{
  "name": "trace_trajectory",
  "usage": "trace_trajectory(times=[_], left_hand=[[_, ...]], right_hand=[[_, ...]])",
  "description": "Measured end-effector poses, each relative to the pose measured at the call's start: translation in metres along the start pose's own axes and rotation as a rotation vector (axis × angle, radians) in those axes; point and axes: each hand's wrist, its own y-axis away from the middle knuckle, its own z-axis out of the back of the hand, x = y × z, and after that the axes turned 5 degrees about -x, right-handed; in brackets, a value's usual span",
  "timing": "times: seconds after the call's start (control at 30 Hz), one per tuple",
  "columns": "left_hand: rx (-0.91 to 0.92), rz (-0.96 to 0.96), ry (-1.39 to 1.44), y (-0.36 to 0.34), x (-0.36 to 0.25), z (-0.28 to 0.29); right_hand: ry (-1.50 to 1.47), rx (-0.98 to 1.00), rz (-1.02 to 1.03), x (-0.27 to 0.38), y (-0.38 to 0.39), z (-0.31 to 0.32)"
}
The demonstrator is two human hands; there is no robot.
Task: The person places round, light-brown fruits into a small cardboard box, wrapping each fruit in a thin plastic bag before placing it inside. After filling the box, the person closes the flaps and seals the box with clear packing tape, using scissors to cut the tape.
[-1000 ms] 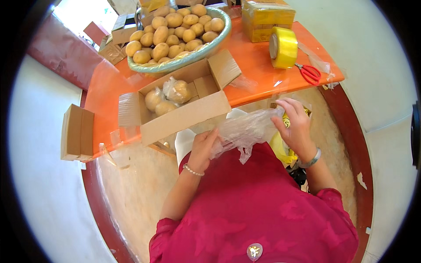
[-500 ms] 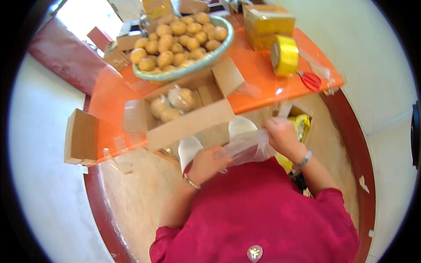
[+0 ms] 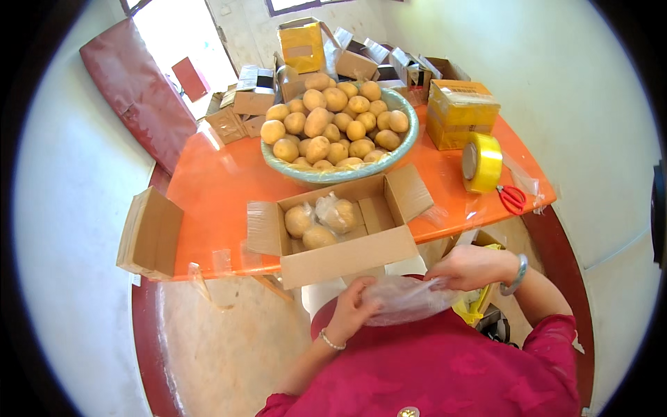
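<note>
A clear plastic bag (image 3: 406, 300) is stretched between my two hands, just above my lap. My left hand (image 3: 353, 309) has its fingers closed on one end of the bag. The other end is pinched by my right hand (image 3: 469, 269), which has a bangle at the wrist. Beyond them, an open cardboard box (image 3: 347, 258) sits at the table's near edge with its flaps spread. Three round yellow-brown fruits (image 3: 319, 237) lie in its left part, at least one wrapped in clear plastic. Behind the box, a pale blue-green basin (image 3: 306, 175) is heaped with similar fruits (image 3: 317, 121).
The orange table (image 3: 215, 187) carries a roll of yellow tape (image 3: 484, 163), red-handled scissors (image 3: 512, 199) and a taped yellow carton (image 3: 462, 115) on the right. Folded cardboard (image 3: 154, 235) stands at the left edge. More boxes (image 3: 356, 66) pile up behind the basin. A yellow bag (image 3: 476, 306) lies below, right.
The view has tilted up, bringing more of the table's back into sight. Both hands still hold the bag; my right hand has turned, its back now facing up.
</note>
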Motion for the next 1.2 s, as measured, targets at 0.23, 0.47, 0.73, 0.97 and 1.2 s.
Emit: trace_trajectory(times=[0.23,0.47,0.73,0.97,1.2], left_hand=[[0.153,-0.230,-0.452,-0.005,-0.001,0.022],[0.103,-0.008,-0.463,-0.005,0.002,0.032],[-0.030,-0.320,-0.639,-0.009,0.026,0.041],[-0.042,-0.161,-0.465,-0.012,0.045,0.044],[-0.185,0.023,-0.459,-0.007,0.040,0.049]], right_hand=[[-0.057,-0.250,0.115,0.026,-0.038,0.109],[0.658,-0.526,-0.009,-0.036,-0.199,0.165],[0.530,-0.709,-0.005,-0.070,-0.313,0.177],[0.455,-0.672,-0.339,-0.083,-0.330,0.172],[0.291,-0.724,-0.040,-0.025,-0.239,0.171]])
